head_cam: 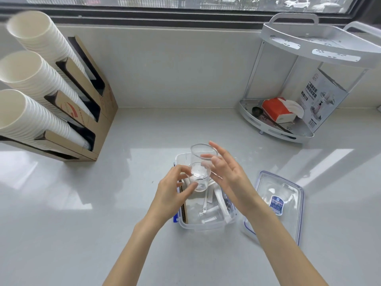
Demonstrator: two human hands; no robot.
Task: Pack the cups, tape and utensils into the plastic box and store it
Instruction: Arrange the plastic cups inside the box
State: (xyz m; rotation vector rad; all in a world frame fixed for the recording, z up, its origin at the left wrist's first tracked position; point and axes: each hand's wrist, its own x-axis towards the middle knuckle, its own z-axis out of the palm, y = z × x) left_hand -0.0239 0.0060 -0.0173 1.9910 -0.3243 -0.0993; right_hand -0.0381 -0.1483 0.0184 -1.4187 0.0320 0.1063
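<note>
Fingers (188,187) of left hand (171,190) pinch clear cup (201,168); right hand (228,172) spread beside it.

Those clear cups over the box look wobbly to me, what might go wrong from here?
1. The left hand pinches the clear cups only with its fingertips, and the right hand is open beside them, so they might slip.
2. White utensils already crowd the plastic box, so the cups may not sit flat.
3. The lid lies close to the right forearm and could get nudged.
</note>
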